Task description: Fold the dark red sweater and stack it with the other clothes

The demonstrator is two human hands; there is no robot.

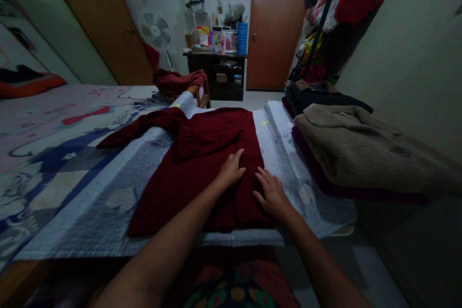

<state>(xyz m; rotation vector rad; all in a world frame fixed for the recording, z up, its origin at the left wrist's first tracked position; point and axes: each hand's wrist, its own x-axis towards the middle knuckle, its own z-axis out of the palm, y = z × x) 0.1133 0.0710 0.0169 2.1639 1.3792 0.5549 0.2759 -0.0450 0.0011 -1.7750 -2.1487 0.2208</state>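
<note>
a dark red garment (202,180) lies mid-scene on a pale patterned cloth (90,221); its sleeve (144,127), trailing left, could pull creases in if it drags. the left hand (232,169) rests on the garment, thumb and forefinger parted, other fingers unclear, seemingly gripping nothing. the right hand (272,194) fans its fingers loosely at the right edge, pinching nothing.

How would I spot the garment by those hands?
Start at the pale blue cloth beside the printed bedspread. On it, by the left hand and right hand, lies the garment. Unlike the fuzzy brown clothing stacked at right, it's dark red, spread mostly flat.
</note>
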